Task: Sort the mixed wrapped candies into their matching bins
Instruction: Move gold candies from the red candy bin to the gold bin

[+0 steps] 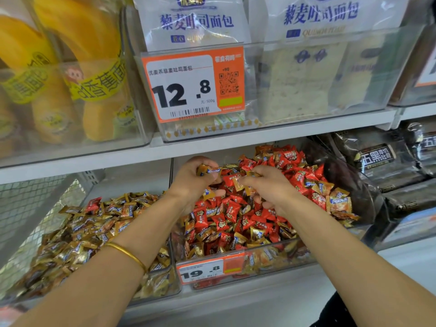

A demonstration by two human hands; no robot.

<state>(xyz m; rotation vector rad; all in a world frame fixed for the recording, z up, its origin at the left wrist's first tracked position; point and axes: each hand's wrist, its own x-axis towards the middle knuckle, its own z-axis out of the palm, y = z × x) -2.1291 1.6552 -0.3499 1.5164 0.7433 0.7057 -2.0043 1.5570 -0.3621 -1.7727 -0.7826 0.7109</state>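
Right clear plastic bin (pixel 271 258) holds red wrapped candies (pixel 219 223) with gold strays; left clear bin (pixel 155 287) is the gold one. Left hand (pixel 191 182) grips gold foil candies (pixel 208 171), right hand (pixel 271 187) pinches more. They look light, crinkly and slippery, so pinch the bodies. White shelf (pixel 212 147) is close overhead.
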